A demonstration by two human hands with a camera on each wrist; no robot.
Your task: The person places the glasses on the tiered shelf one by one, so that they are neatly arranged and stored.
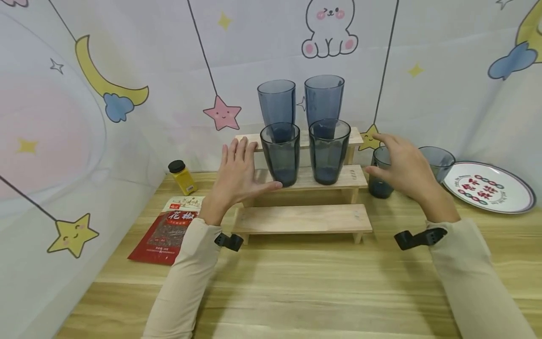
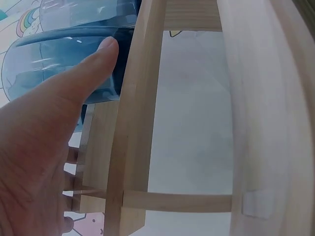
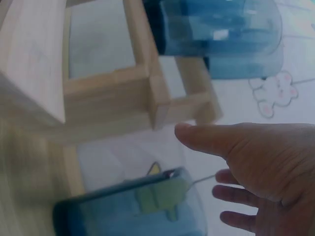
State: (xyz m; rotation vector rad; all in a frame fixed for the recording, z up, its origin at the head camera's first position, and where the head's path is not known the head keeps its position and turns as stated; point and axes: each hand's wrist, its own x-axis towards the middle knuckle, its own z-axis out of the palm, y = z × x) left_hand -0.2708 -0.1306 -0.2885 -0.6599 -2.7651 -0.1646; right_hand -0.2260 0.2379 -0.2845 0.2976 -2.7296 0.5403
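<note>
A three-step wooden rack point(image 1: 302, 220) carries two blue-grey glasses on its top step, a left one point(image 1: 276, 101) and a right one point(image 1: 324, 100). Two more stand on the middle step, a left point(image 1: 280, 155) and a right point(image 1: 329, 155). My left hand point(image 1: 235, 176) is at the rack's left side with fingers spread. Its thumb point(image 2: 93, 69) lies across the lower part of the middle-step left glass in the left wrist view; contact is unclear. To the rack's right, my right hand point(image 1: 406, 167) is held with fingers apart, grasping nothing, near a glass point(image 1: 379, 187) on the table.
Behind the right hand is another glass point(image 1: 438, 157), partly hidden, beside a white plate point(image 1: 522, 193) with red lettering. At left lie a red spice packet point(image 1: 163, 230) and a yellow bottle with black cap point(image 1: 183, 178). A printed curtain point(image 1: 169, 61) hangs behind the table.
</note>
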